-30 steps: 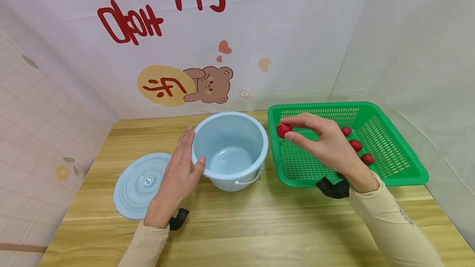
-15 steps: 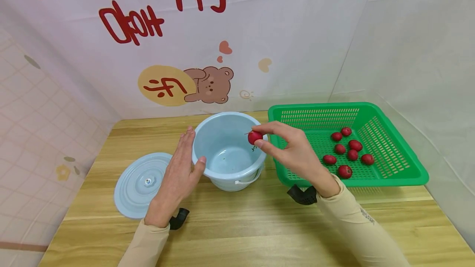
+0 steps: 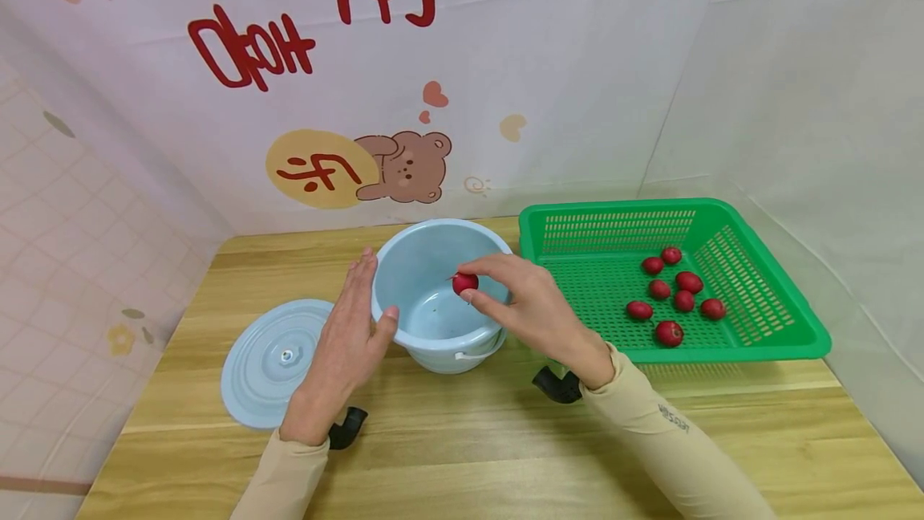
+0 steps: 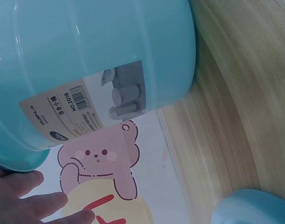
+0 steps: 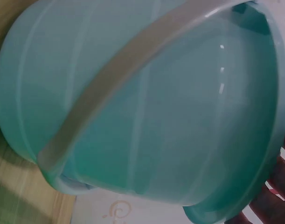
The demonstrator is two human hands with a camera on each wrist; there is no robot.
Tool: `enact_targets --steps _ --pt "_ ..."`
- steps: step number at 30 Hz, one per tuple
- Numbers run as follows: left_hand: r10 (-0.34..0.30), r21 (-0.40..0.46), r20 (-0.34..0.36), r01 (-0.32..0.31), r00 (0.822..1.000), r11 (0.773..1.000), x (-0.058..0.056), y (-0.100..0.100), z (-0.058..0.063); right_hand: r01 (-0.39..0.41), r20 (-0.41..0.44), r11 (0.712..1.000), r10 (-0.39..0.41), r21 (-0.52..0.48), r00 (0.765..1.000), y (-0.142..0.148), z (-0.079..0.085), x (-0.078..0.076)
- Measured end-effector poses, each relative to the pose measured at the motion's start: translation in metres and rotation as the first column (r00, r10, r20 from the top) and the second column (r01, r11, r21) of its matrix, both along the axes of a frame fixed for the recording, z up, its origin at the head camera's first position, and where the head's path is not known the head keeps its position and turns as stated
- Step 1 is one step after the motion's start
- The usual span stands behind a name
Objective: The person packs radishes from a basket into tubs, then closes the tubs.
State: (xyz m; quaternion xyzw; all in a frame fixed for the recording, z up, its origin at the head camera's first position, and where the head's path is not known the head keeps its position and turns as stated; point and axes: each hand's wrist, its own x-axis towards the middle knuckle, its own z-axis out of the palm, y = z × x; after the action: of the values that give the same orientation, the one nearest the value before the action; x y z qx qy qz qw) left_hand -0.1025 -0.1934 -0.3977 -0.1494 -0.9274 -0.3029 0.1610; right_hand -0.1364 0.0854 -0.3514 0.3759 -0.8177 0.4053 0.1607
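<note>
Between thumb and fingertips my right hand (image 3: 537, 307) pinches a small red radish (image 3: 465, 284) over the mouth of the light blue bucket (image 3: 446, 346). Thin root and stem ends stick out from the radish. My left hand (image 3: 346, 339) rests with straight fingers against the bucket's left rim. In the left wrist view its fingertips (image 4: 32, 205) show right at the rim, beside the bucket's printed label (image 4: 86, 100). The right wrist view has the bucket's white handle (image 5: 128, 56) hanging across its side, with the right fingers (image 5: 273, 198) partly behind the rim.
A green plastic basket (image 3: 570, 355) at the right holds several red radishes (image 3: 669, 334). The bucket's round blue lid (image 3: 267, 375) lies on the wooden table (image 3: 462, 448) at the left. Behind stands a wall with a printed bear (image 3: 411, 168).
My right hand has carried the radish leftward from above the basket to over the bucket's mouth, uncovering the radishes in the basket. My left hand has stayed at the rim.
</note>
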Motion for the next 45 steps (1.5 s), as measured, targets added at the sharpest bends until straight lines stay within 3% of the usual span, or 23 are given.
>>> enact_targets --steps 10,16,29,40,45 --pt "0.014 -0.006 0.014 -0.014 1.0 1.0 0.0 0.0 -0.001 0.047 -0.031 0.987 -0.043 0.156 0.999 -0.004 -0.004 0.001" --pt "0.011 -0.002 0.011 -0.011 1.0 1.0 -0.001 0.001 0.0 0.051 0.003 0.99 -0.052 0.131 0.999 0.005 -0.003 0.007" --pt "-0.003 0.002 0.016 0.003 1.0 1.0 -0.002 0.0 0.0 0.045 -0.012 0.999 -0.045 0.027 0.999 0.07 0.024 0.023" --pt "-0.005 0.005 0.001 0.005 1.0 1.0 -0.001 0.0 -0.001 0.152 0.03 0.985 -0.155 0.086 0.987 0.12 0.046 0.024" --pt "-0.011 0.011 -0.01 0.011 1.0 1.0 -0.002 0.0 -0.002 0.185 0.029 0.972 -0.191 0.147 0.981 0.139 0.051 0.017"
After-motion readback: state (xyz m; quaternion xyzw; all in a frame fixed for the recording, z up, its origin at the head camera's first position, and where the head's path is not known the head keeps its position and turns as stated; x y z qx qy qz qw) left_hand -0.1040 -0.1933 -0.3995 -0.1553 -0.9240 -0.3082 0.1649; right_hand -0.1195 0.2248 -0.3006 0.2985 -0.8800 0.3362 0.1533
